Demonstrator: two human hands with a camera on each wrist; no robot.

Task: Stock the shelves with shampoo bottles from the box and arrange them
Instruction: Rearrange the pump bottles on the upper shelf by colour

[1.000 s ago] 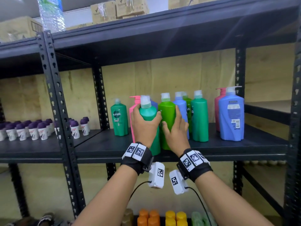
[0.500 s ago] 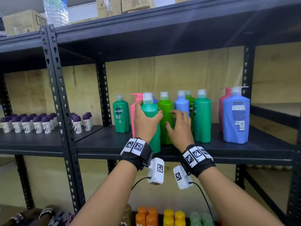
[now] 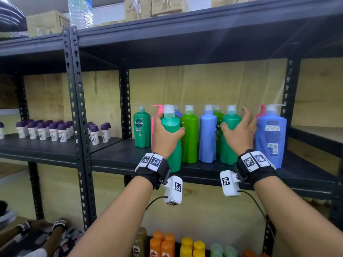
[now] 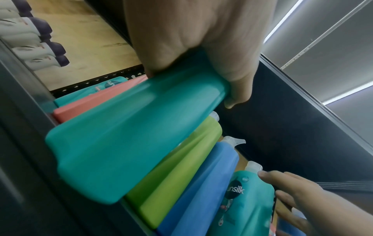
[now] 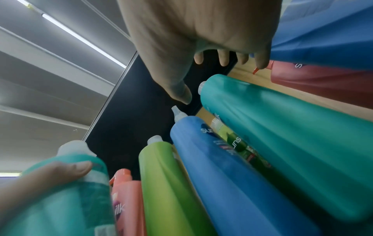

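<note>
On the dark metal shelf (image 3: 120,156) stands a row of shampoo bottles. My left hand (image 3: 168,130) grips a teal-green bottle (image 3: 172,145) at the shelf's front edge, its thumb wrapped round the right side; the left wrist view shows the teal-green bottle (image 4: 137,135) upright on the edge. To its right stand a lime bottle (image 3: 189,138), a blue bottle (image 3: 207,138) and a second teal bottle (image 3: 229,151). My right hand (image 3: 234,117) is open with fingers spread over that second teal bottle's shoulder, just left of a large blue pump bottle (image 3: 271,138). A pink pump bottle (image 3: 155,123) sits behind my left hand.
A Sunsilk green bottle (image 3: 142,130) stands at the row's left. Purple-capped roll-ons (image 3: 46,130) fill the left bay beyond the upright post (image 3: 78,108). Orange and yellow bottles (image 3: 163,245) stand on a lower shelf. Cardboard boxes (image 3: 157,6) sit on top. Another person's hands (image 3: 37,230) are at lower left.
My right hand left the lime bottle and moved right, opening over the second teal bottle. My left hand kept its grip on the front teal-green bottle.
</note>
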